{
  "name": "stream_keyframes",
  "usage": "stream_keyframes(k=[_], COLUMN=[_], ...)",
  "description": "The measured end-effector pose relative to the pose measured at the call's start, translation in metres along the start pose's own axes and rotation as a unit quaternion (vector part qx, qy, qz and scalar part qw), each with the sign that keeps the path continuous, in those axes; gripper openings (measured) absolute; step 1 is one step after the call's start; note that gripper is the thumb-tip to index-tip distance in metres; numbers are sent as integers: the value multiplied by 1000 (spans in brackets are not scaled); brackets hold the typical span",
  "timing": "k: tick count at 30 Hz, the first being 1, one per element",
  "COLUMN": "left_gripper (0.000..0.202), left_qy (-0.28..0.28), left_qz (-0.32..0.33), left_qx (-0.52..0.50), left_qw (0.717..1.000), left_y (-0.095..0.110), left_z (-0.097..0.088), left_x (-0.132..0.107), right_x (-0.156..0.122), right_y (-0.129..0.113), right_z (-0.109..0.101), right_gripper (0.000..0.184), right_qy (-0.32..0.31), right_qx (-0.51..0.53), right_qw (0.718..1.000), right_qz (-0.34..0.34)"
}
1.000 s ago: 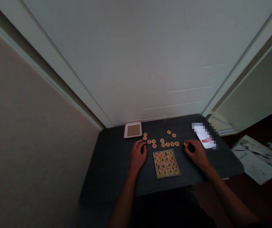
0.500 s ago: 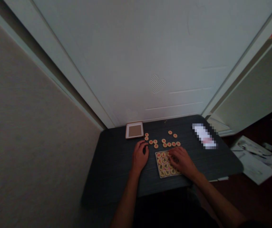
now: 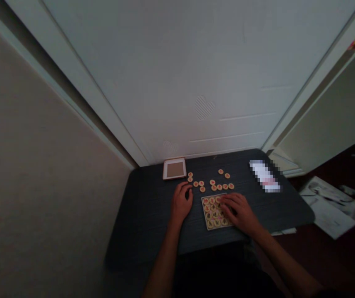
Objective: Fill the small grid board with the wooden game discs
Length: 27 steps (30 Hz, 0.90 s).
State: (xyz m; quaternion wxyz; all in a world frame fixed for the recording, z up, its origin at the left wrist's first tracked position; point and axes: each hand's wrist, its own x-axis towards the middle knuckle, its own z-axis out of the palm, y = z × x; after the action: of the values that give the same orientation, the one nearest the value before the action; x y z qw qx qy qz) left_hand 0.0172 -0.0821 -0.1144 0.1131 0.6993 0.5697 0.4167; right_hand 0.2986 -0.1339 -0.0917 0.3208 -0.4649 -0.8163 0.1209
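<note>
Xiangqi pieces, round and wooden with red or dark characters, fill rows of a shallow tray (image 3: 205, 219) near the table's front. Over the tray's right part lies my right hand (image 3: 241, 211), fingertips at a red-marked xiangqi piece (image 3: 218, 199) in the top row and thumb held apart from the fingers. It hides the tray's right side. My left hand (image 3: 181, 203) rests on the table left of the tray, fingers bent and apart, holding nothing visible. Just beyond its fingertips are loose red-marked xiangqi pieces (image 3: 195, 184). Several more loose pieces (image 3: 219, 187) lie behind the tray.
An open box lid (image 3: 174, 168) with a brown inside sits at the back left of the dark table (image 3: 143, 215). A pixelated bright object (image 3: 265, 176) lies at the right. A white door (image 3: 171, 82) stands behind, and a white box (image 3: 332, 207) is on the floor.
My right hand's fingers have spread a little, and the top-row piece under them shows more plainly. The left hand stays in place. The whole view has shifted slightly.
</note>
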Motion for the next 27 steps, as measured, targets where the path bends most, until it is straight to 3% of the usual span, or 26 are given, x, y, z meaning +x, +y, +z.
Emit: stream_keyframes(k=[9, 14, 22, 27], left_gripper=[21, 24, 37, 34], left_qy=[0, -18, -72, -86], left_qz=[4, 22, 55, 36], left_qx=[12, 27, 93, 152], left_qw=[1000, 999, 991, 984], left_y=[3, 5, 14, 23], left_z=[-1, -4, -6, -14], left_x=[0, -1, 2, -16], right_x=[-17, -21, -21, -22], right_y=[18, 39, 50, 51], right_z=[-7, -12, -10, -8], right_gripper=[24, 26, 29, 30], right_qy=[49, 97, 77, 91], right_qx=[23, 21, 25, 32], right_qw=[998, 992, 990, 988], right_qz=[19, 77, 112, 119])
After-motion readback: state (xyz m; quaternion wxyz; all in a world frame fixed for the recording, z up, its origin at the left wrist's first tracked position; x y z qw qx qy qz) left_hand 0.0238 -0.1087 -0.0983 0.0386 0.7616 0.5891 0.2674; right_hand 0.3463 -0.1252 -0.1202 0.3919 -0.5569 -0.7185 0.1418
